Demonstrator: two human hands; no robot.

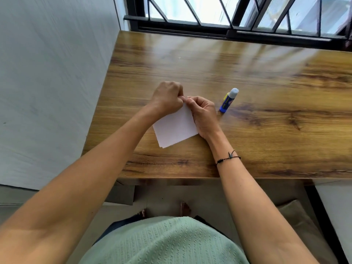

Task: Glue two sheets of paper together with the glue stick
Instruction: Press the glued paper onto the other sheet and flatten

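Pinching away up top: both hands meet at the far corner of the paper [176,128], the white sheets lying on the wooden table [266,130] with their near edges slightly staggered. From the head camera, the left hand [167,97] is curled into a loose fist, its thumb and fingertips closed on that corner. The right hand [202,111] comes in from the other side, fingers bent, gripping the same corner and resting along the paper's right edge; the two hands touch at the thumbs. Just beyond the paper's right side, near the right hand but apart from it, the glue stick [228,100] stands on the table, blue body, white cap on. A dark cord bracelet [228,158] circles the right wrist.
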